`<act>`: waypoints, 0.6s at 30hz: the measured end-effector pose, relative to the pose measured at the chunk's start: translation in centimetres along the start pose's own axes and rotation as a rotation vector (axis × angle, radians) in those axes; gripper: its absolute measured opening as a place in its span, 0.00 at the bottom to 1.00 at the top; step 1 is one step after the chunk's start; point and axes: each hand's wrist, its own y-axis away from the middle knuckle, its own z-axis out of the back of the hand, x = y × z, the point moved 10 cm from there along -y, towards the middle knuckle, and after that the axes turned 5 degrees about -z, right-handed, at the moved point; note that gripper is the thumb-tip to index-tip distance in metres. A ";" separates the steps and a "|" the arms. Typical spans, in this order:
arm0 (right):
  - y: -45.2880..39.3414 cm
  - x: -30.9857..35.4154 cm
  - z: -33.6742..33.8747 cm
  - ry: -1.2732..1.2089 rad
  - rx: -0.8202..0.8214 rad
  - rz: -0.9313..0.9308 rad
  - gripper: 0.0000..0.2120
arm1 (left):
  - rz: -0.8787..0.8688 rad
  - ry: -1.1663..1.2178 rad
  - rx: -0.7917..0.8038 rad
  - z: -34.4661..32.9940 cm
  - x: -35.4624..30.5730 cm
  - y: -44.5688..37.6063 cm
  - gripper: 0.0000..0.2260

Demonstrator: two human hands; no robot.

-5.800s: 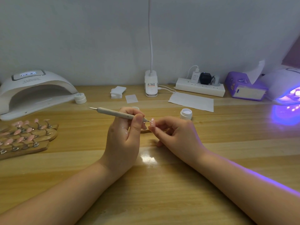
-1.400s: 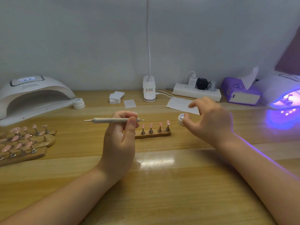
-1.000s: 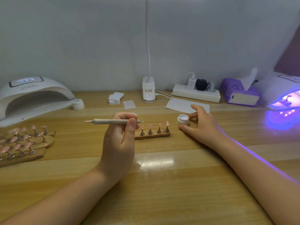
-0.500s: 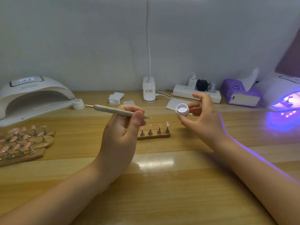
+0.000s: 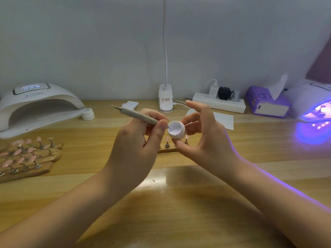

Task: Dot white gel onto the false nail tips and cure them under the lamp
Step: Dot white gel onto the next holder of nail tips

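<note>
My left hand (image 5: 136,145) grips a grey dotting pen (image 5: 138,115) like a pencil, and its metal tip dips into the open white gel pot (image 5: 177,130). My right hand (image 5: 204,138) pinches that pot between thumb and fingers, tilted toward me above the table. Just behind both hands lies a small wooden strip (image 5: 167,149) with pink false nail tips on metal stands, partly hidden. A lit nail lamp (image 5: 311,102) glows violet at the right edge.
A second white nail lamp (image 5: 37,106) sits at the far left with the pot's lid (image 5: 87,114) beside it. More wooden strips of pink tips (image 5: 26,156) lie at the left. A desk lamp base (image 5: 165,100), power strip (image 5: 219,102), tissue box (image 5: 266,102), paper sheet (image 5: 223,119) and wipes line the back.
My right hand reached for the gel pot, lifted it off the table and brought it toward the pen. My left hand tilted the pen so its tip entered the pot.
</note>
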 end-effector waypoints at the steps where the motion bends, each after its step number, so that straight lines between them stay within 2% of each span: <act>1: 0.1 0.1 -0.1 -0.011 0.002 0.002 0.40 | 0.007 -0.004 -0.002 0.0 0.1 0.0 0.04; 18: 0.6 1.2 -0.7 0.023 0.025 0.075 0.42 | 0.035 -0.026 0.010 -0.5 0.9 0.4 0.06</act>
